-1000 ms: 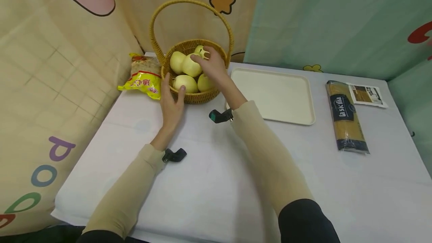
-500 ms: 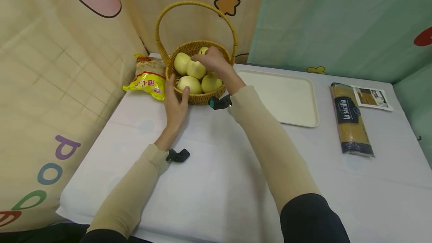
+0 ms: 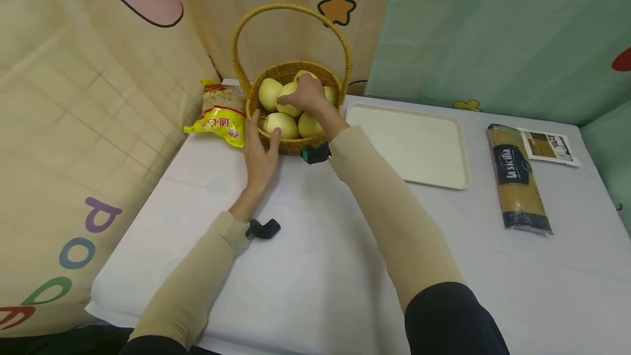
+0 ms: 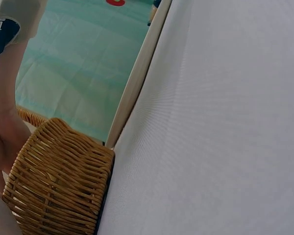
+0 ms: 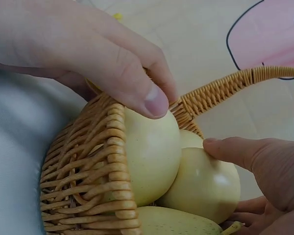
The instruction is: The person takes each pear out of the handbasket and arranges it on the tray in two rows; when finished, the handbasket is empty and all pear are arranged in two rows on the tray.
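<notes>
A wicker basket (image 3: 296,147) with a tall arched handle stands at the back of the table and holds several pale yellow pears. My left hand (image 3: 260,160) holds the basket's near left side, its thumb over the rim. In the right wrist view that thumb (image 5: 156,102) lies against a large pear (image 5: 151,155) just inside the rim. My right hand (image 3: 309,95) reaches in from above and grips another pear (image 5: 206,183), thumb on its upper side, the other fingers partly hidden behind it. A pear (image 5: 174,223) with a stem lies below these two.
Left of the basket leans a yellow-and-clear snack bag (image 3: 219,116). To its right lies a cream tray (image 3: 414,144). Farther right are a pasta pack (image 3: 517,179) and a small flat packet (image 3: 549,147). Curtains (image 3: 493,32) hang behind the table.
My right hand has moved deeper into the basket, its fingers now curled lower over the pears. My left hand stays at the rim. The head view has shifted slightly.
</notes>
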Available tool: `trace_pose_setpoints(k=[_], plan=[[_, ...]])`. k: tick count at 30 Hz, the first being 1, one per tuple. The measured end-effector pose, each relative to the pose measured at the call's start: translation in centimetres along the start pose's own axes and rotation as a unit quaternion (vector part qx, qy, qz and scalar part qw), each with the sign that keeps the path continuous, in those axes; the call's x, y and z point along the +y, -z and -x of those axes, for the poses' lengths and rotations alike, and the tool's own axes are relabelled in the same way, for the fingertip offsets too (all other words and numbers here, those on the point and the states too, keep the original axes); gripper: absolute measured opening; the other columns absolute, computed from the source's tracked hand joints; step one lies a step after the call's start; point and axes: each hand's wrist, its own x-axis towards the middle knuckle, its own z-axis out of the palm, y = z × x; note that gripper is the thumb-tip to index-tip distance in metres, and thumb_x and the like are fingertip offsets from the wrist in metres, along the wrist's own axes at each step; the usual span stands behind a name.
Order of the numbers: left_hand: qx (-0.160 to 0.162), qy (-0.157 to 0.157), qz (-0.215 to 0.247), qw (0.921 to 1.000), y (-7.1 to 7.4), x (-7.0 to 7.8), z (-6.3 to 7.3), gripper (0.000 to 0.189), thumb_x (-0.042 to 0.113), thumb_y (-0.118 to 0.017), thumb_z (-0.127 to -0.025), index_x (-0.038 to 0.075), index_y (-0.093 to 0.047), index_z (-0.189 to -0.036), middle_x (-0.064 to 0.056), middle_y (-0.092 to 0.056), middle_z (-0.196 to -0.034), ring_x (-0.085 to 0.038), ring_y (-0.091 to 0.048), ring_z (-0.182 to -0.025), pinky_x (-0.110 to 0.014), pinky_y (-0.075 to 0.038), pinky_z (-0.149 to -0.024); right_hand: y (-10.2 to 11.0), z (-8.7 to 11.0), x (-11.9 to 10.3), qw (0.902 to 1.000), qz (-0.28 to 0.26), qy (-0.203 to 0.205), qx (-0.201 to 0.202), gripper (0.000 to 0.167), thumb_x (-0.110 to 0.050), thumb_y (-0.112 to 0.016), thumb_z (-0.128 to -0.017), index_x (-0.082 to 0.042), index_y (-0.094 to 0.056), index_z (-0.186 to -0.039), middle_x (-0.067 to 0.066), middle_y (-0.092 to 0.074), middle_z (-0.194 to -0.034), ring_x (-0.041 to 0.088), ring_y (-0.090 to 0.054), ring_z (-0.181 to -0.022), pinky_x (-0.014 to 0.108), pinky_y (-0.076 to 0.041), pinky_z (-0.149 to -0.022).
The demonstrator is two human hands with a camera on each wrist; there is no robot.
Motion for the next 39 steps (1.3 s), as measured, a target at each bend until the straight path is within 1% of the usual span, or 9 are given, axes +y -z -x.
trace_pose_setpoints(k=[4,8,12,17,21,24,31,34,39], plan=[[0.0,-0.003,0.0,1.0,-0.1,0.0,0.1,0.071,0.043,-0.056,-0.106,0.012,-0.032,-0.165,-0.008,-0.028,-0.174,-0.028,-0.015,-0.163,-0.049,-0.013,-0.132,-0.6,-0.1,0.3,0.9994,-0.013,-0.002,0.033,0.083,-0.041,-0.078,-0.093,0.001,-0.044,-0.156,0.015,-0.053,-0.156,0.03,-0.053,-0.138,0.035,-0.047,-0.112],[0.003,-0.007,0.004,1.0,0.0,0.1,0.0,0.071,0.043,-0.056,-0.106,0.011,-0.032,-0.165,-0.009,-0.029,-0.173,-0.027,-0.019,-0.162,-0.049,-0.015,-0.132,-0.8,-0.2,0.3,0.9978,-0.034,-0.007,0.057,0.079,-0.04,-0.081,-0.09,0.001,-0.051,-0.15,0.014,-0.059,-0.148,0.029,-0.054,-0.134,0.036,-0.048,-0.11],[-0.001,0.001,0.0,1.0,-0.2,0.2,0.2,0.071,0.044,-0.055,-0.106,0.012,-0.031,-0.166,-0.008,-0.027,-0.174,-0.025,-0.019,-0.162,-0.047,-0.015,-0.132,-0.5,0.2,0.3,0.9957,-0.058,-0.019,0.069,0.077,-0.039,-0.083,-0.088,0.0,-0.055,-0.148,0.012,-0.061,-0.143,0.028,-0.052,-0.132,0.036,-0.048,-0.108],[0.0,-0.001,0.0,1.0,-0.2,0.3,0.1,0.071,0.043,-0.056,-0.107,0.01,-0.032,-0.165,-0.009,-0.028,-0.173,-0.026,-0.02,-0.162,-0.047,-0.016,-0.132,0.5,1.2,0.2,0.9926,-0.101,-0.023,0.064,0.08,-0.039,-0.083,-0.088,-0.004,-0.051,-0.154,0.01,-0.057,-0.147,0.026,-0.047,-0.136,0.035,-0.047,-0.109],[-0.001,0.0,0.0,1.0,-0.1,0.3,0.1,0.071,0.043,-0.055,-0.107,0.011,-0.031,-0.165,-0.009,-0.028,-0.174,-0.028,-0.018,-0.163,-0.048,-0.014,-0.132,1.5,2.4,0.3,0.9902,-0.127,-0.006,0.058,0.081,-0.037,-0.083,-0.088,-0.007,-0.049,-0.155,0.009,-0.055,-0.15,0.023,-0.052,-0.133,0.033,-0.05,-0.107],[-0.001,0.003,-0.001,1.0,0.0,0.1,0.0,0.071,0.044,-0.054,-0.108,0.012,-0.03,-0.166,-0.007,-0.027,-0.174,-0.027,-0.016,-0.163,-0.047,-0.014,-0.132,2.3,3.5,0.5,0.986,-0.157,0.016,0.055,0.08,-0.032,-0.084,-0.089,-0.006,-0.048,-0.156,0.01,-0.056,-0.151,0.022,-0.058,-0.129,0.032,-0.053,-0.104],[0.003,-0.003,0.002,1.0,-0.2,0.1,0.0,0.069,0.041,-0.055,-0.108,0.01,-0.031,-0.165,-0.008,-0.029,-0.173,-0.022,-0.021,-0.161,-0.044,-0.018,-0.132,3.9,6.3,2.3,0.9797,-0.184,0.054,0.058,0.078,-0.026,-0.085,-0.087,-0.01,-0.051,-0.155,0.006,-0.056,-0.154,0.021,-0.055,-0.136,0.033,-0.054,-0.104],[0.002,-0.006,0.001,1.0,-0.3,0.3,0.1,0.069,0.039,-0.055,-0.108,0.009,-0.031,-0.166,-0.008,-0.03,-0.173,-0.022,-0.022,-0.161,-0.043,-0.018,-0.132,4.2,7.8,3.6,0.976,-0.201,0.059,0.058,0.078,-0.024,-0.086,-0.087,-0.011,-0.051,-0.155,0.006,-0.057,-0.153,0.021,-0.055,-0.135,0.034,-0.055,-0.103],[0.003,-0.01,-0.003,0.9999,-0.4,0.1,0.0,0.07,0.039,-0.056,-0.107,0.01,-0.031,-0.166,-0.008,-0.029,-0.173,-0.022,-0.02,-0.162,-0.043,-0.016,-0.132,4.3,9.7,5.8,0.9722,-0.218,0.05,0.068,0.076,-0.022,-0.085,-0.087,-0.011,-0.052,-0.154,0.007,-0.058,-0.151,0.023,-0.058,-0.131,0.037,-0.055,-0.101]])
